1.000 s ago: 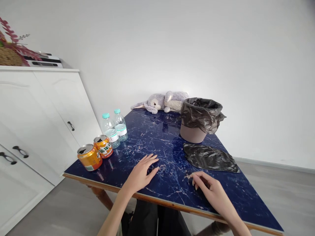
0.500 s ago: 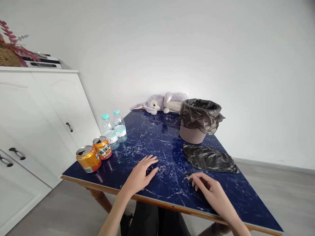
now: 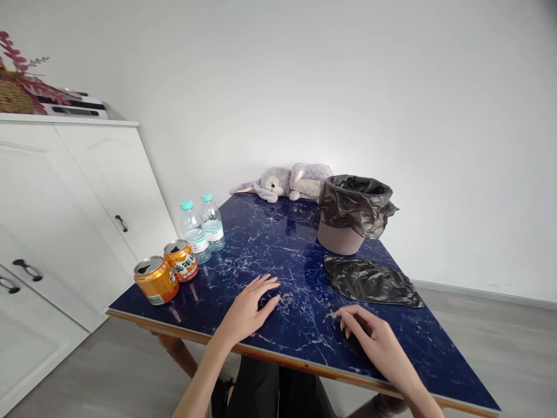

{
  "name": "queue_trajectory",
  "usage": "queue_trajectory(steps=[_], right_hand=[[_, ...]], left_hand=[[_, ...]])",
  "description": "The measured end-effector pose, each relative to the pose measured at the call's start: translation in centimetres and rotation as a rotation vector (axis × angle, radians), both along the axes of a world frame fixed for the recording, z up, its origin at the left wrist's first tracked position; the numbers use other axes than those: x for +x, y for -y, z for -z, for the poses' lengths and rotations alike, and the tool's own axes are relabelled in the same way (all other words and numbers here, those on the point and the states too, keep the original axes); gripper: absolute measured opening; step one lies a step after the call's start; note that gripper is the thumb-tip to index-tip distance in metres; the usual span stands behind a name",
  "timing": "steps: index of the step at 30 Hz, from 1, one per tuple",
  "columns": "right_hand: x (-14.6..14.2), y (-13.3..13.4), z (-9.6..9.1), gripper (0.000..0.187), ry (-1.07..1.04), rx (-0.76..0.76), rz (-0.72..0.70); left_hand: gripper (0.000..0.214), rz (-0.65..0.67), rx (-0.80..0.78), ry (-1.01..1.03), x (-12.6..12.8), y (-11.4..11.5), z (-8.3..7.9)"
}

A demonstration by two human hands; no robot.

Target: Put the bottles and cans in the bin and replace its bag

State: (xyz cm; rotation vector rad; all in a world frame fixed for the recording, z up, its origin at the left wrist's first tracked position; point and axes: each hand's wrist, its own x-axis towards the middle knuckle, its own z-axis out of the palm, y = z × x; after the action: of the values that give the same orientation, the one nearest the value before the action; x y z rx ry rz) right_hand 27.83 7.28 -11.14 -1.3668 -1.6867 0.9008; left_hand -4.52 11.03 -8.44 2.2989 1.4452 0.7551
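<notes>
My left hand [image 3: 251,307] lies flat on the blue marble-patterned table [image 3: 287,249], fingers stretched out and thumb apart, holding nothing. Loosely curled, my right hand [image 3: 369,337] rests on the table near its front edge, its fingers closed with nothing seen in them. Just beyond it lies a folded black plastic bag [image 3: 369,281]. Behind that bag stands a grey-brown trash bin [image 3: 339,238], with a black bin liner [image 3: 354,212] folded over its rim. To the left of my left hand are two opened orange drink cans [image 3: 156,281] [image 3: 181,261].
Two clear bottles with turquoise caps [image 3: 194,232] [image 3: 212,223] stand behind the cans. A plush rabbit [image 3: 282,181] lies at the table's far end by the wall. At the left is a white cabinet [image 3: 108,174], carrying a woven basket [image 3: 15,97] with pink-red foliage.
Both hands keep their place and pose. The objects on the table have not moved; only the camera view has shifted very slightly.
</notes>
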Motion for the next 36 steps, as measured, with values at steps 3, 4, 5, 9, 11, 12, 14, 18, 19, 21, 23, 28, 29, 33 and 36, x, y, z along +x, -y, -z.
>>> queue_trajectory(steps=[3,4,5,9,11,12,14,18,19,21,23,28,29,33,36], right_hand=[[0.01,-0.01,0.11,0.048,0.005,0.002,-0.001],[0.02,-0.01,0.17,0.048,0.004,0.001,-0.003],[0.04,-0.02,0.23,0.047,0.003,-0.001,-0.005],[0.13,-0.09,0.48,0.045,-0.007,-0.01,-0.006],[0.17,-0.1,0.51,0.044,-0.01,-0.015,-0.006],[0.17,-0.09,0.49,0.044,-0.011,-0.016,-0.004],[0.15,-0.05,0.42,0.044,-0.01,-0.015,0.0],[0.05,0.0,0.29,0.044,-0.016,-0.017,0.0],[0.03,-0.01,0.27,0.043,-0.019,-0.018,-0.001],[0.03,-0.05,0.27,0.043,-0.02,-0.021,-0.002],[0.06,-0.09,0.29,0.044,-0.02,-0.021,-0.002],[0.13,-0.08,0.4,0.044,-0.022,-0.025,0.003],[0.12,-0.06,0.43,0.044,-0.021,-0.026,0.003],[0.09,0.03,0.51,0.044,-0.024,-0.027,0.003],[0.13,0.04,0.57,0.043,-0.027,-0.03,0.002]], left_hand=[[0.04,0.003,0.007,0.009,0.03,0.02,-0.01],[0.039,0.001,0.003,0.009,0.04,0.02,-0.02],[0.039,-0.003,-0.001,0.008,0.05,0.03,-0.02],[0.039,-0.01,-0.005,0.01,0.04,0.02,0.04],[0.039,-0.009,-0.01,0.013,0.04,0.0,0.09],[0.039,-0.011,-0.018,0.014,0.03,-0.01,0.12],[0.04,-0.012,-0.038,0.014,0.03,-0.02,0.14],[0.039,-0.011,-0.038,0.021,0.04,0.0,0.04],[0.039,-0.008,-0.033,0.024,0.05,0.02,0.0],[0.039,-0.004,-0.03,0.029,0.07,0.06,-0.08],[0.039,-0.004,-0.04,0.032,0.08,0.09,-0.13],[0.041,-0.011,-0.075,0.033,0.06,0.12,-0.18],[0.042,-0.013,-0.083,0.034,0.06,0.14,-0.19],[0.042,-0.013,-0.085,0.046,0.03,0.19,-0.11],[0.041,-0.003,-0.068,0.053,0.0,0.2,0.03]])
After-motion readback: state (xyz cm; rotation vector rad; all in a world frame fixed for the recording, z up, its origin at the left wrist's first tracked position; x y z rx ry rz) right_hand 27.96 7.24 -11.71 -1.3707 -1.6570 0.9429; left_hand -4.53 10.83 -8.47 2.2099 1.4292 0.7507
